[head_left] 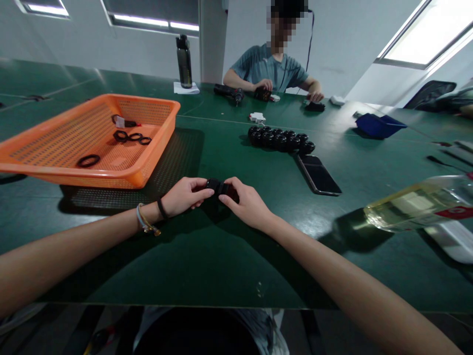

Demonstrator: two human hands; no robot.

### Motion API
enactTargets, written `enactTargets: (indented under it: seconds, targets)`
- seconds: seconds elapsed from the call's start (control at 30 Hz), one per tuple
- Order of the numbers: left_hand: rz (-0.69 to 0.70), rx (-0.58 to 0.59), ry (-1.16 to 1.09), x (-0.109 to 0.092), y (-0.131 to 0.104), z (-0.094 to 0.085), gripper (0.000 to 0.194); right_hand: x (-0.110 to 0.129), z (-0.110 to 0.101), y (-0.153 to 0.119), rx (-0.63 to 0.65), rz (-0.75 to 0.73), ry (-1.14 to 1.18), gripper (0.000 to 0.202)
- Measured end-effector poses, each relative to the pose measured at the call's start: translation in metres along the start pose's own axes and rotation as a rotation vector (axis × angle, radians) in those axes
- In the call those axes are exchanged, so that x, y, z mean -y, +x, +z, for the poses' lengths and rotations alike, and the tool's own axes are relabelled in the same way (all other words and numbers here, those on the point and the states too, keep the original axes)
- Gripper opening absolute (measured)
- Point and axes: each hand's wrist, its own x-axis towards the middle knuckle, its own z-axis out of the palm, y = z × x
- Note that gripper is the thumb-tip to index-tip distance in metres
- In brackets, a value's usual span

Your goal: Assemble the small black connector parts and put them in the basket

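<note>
My left hand (184, 196) and my right hand (247, 201) meet over the middle of the green table. Between their fingertips is a small dark part (218, 187), glossy black. Each hand pinches one end of it, thumb towards me and fingers behind. The fingers cover much of the part, so its exact kind does not show. Beyond the hands lies a cluster of shiny black rounded pieces (281, 140), set close together in rows. To the left, an orange mesh basket (142, 175) holds several black rings (88, 160) and a dark item with a white tag (123, 122).
Right of the hands are a phone (320, 175), a bottle of yellowish liquid (417, 204) and a blue tray (380, 125). Opposite, a person (266, 69) handles dark items near a power drill (229, 92). A dark bottle (184, 61) stands upright at the back.
</note>
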Motion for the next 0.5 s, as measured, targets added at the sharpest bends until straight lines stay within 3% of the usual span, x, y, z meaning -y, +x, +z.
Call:
enactTargets:
  seconds: [0.5]
  targets:
    - [0.023, 0.008, 0.030, 0.0009, -0.0002, -0.0008, 0.016, -0.0003, -0.0007, 0.0008, 0.004, -0.007, -0.002, 0.019]
